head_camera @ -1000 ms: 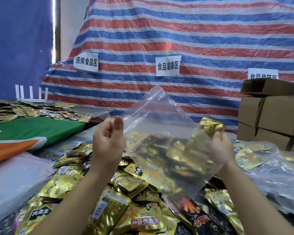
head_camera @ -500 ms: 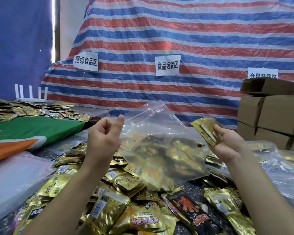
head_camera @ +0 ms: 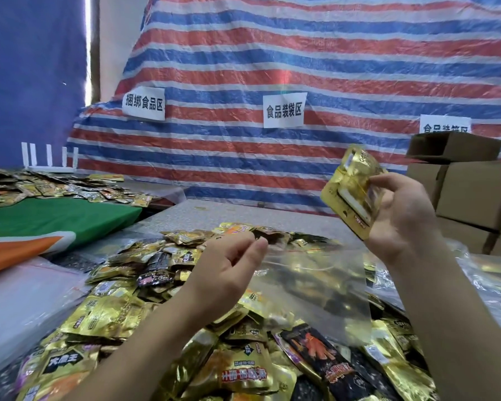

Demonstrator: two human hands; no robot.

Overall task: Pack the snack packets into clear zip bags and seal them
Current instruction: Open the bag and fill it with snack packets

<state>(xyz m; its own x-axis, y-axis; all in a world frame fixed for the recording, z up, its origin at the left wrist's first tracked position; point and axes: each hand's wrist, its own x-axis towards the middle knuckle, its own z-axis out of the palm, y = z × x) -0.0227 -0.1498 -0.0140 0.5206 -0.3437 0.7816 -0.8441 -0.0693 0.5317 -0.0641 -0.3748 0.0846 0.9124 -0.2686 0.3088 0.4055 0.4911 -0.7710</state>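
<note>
A clear zip bag hangs low over a heap of gold and black snack packets on the table. My left hand pinches the bag's top left corner between thumb and forefinger. My right hand is raised to the right of the bag and grips a gold snack packet, held upright above the bag's right side. The bag looks empty; packets of the heap show through it.
Stacked cardboard boxes stand at the right. A green and orange cloth lies at the left, with more packets spread behind it. White sheets lie at the near left. A striped tarpaulin with paper labels hangs behind.
The bag has come down from in front of me to just above the heap, with my left hand lowering it. My right hand has drawn clear of the bag and lifted its gold packet higher.
</note>
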